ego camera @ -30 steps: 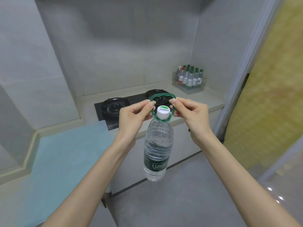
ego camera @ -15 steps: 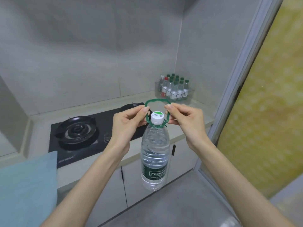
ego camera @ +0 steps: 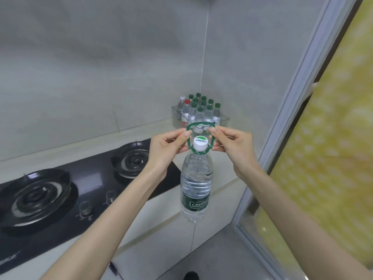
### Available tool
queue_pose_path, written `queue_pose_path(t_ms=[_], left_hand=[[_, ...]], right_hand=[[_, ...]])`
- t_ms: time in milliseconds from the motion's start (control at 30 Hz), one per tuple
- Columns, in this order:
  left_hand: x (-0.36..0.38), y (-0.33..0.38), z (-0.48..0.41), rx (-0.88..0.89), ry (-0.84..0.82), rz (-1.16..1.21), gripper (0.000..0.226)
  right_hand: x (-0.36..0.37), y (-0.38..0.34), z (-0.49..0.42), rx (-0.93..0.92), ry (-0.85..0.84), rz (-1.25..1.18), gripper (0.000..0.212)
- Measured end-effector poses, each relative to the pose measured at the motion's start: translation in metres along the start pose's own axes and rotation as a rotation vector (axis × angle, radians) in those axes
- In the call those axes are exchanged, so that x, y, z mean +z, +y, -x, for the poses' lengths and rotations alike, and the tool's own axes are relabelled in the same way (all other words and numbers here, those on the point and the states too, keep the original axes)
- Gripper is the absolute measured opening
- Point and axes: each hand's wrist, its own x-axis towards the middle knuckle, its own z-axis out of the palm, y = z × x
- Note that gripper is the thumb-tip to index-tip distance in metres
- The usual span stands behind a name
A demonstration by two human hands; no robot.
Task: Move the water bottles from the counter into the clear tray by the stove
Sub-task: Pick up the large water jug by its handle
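- Left hand (ego camera: 165, 146) was raised over the right end of the black stove (ego camera: 60, 188), thumb and forefinger pinched on the left side of a green plastic ring (ego camera: 198, 123).
- That ring looped round the neck of the water bottle (ego camera: 196, 178), just under its white cap (ego camera: 200, 142). The bottle hung upright in the air, over the front edge of the counter (ego camera: 129, 136), resting on nothing.
- The right hand (ego camera: 234, 146) mirrored the left, pinching the ring's right side between thumb and forefinger, the other fingers curled beneath.
- Behind the hands, in the counter's far corner to the right of the stove, stood the clear tray (ego camera: 224, 119). It was packed with upright bottles (ego camera: 201, 110), mostly green-capped, one red and one white. The hanging bottle was well apart from it.
- At the far right ran a pale door frame (ego camera: 292, 98) and a yellow patterned panel (ego camera: 323, 158).
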Motion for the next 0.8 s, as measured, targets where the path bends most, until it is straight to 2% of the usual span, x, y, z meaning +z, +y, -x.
queue_pose_path(t_ms=[200, 433, 633, 800], left_hand=[[0.027, -0.029, -0.079, -0.044, -0.031, 0.011, 0.028], [0.048, -0.061, -0.162, -0.075, -0.014, -0.025, 0.025], [0.063, -0.086, -0.21, -0.102, 0.087, -0.015, 0.024], [0.075, -0.095, -0.233, -0.079, 0.176, -0.037, 0.02]], right_hand=[[-0.01, 0.037, -0.085, 0.148, -0.034, -0.027, 0.007], [-0.018, 0.08, -0.174, 0.274, -0.101, -0.047, 0.013], [-0.021, 0.11, -0.236, 0.357, -0.165, -0.076, 0.018], [-0.024, 0.126, -0.274, 0.339, -0.279, -0.075, 0.019]])
